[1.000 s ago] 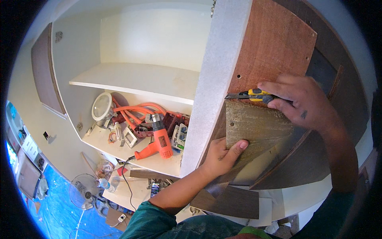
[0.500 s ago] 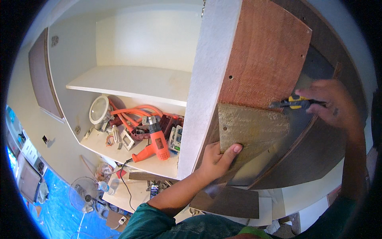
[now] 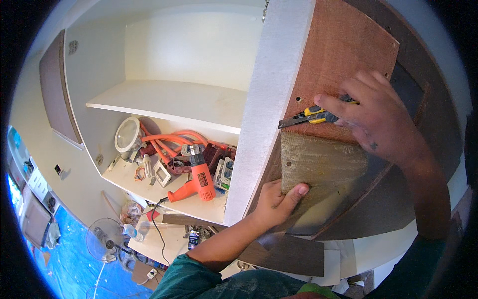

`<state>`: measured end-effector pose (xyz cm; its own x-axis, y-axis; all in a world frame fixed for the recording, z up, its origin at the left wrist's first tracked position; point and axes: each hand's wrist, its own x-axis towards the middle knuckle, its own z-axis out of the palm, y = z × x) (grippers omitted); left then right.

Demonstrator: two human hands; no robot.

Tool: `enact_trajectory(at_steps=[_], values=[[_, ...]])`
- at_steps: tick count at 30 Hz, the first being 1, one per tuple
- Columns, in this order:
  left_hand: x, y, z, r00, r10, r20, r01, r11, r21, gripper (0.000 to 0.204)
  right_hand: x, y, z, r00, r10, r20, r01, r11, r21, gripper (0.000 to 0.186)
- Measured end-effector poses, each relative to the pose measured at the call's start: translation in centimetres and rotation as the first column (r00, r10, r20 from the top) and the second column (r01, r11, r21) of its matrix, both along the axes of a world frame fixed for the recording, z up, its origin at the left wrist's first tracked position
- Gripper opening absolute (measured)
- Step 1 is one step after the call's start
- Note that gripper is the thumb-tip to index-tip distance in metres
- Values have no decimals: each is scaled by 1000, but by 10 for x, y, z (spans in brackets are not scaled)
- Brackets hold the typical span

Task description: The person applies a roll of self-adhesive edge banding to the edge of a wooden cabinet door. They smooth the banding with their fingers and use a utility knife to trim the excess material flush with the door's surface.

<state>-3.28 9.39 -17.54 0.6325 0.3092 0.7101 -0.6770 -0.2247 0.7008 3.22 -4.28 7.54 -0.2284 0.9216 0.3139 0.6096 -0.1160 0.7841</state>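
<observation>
My right hand [image 3: 373, 112] grips a yellow-and-black utility knife [image 3: 316, 115] with its blade extended. The blade points left, its tip near the left end of the seam between a reddish-brown wood panel [image 3: 343, 55] and a rough, brownish-grey sheet [image 3: 326, 157]. Below the seam, my left hand [image 3: 279, 202] clasps the sheet's lower left edge, thumb on top and fingers hidden beneath. The sheet has a small dark hole near its left edge; another hole shows in the reddish panel above.
On the left, a white cabinet shelf [image 3: 164, 102] sits above an orange heat gun [image 3: 201, 179], coiled orange hose [image 3: 172, 137] and a round lamp fitting [image 3: 127, 134]. Dark boards [image 3: 291, 254] lie below. A fan [image 3: 105, 239] stands by blue floor sheeting [image 3: 69, 269].
My right hand has carried the knife leftward along the seam, from its right end to the left. My left hand keeps its hold on the sheet. The whole view has shifted slightly.
</observation>
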Motion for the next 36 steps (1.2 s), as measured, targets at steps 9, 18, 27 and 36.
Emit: enact_trajectory(at_steps=[9, 18, 27, 36], values=[[-1, 1, 2, 999, 31, 5, -31, 999, 38, 33, 3, -8, 1, 998, -44, -46, 42, 998, -38, 47], [-2, 4, 0, 999, 34, 36, -36, 997, 70, 32, 1, -14, 3, 991, -131, -24, 129, 990, -53, 47], [-4, 0, -2, 998, 68, -14, -67, 996, 57, 31, -1, -58, 35, 980, -195, 49, 200, 972, -124, 51], [-4, -4, -4, 998, 63, -27, -62, 997, 44, 32, -5, -9, 4, 998, -56, 26, 58, 997, -52, 48]])
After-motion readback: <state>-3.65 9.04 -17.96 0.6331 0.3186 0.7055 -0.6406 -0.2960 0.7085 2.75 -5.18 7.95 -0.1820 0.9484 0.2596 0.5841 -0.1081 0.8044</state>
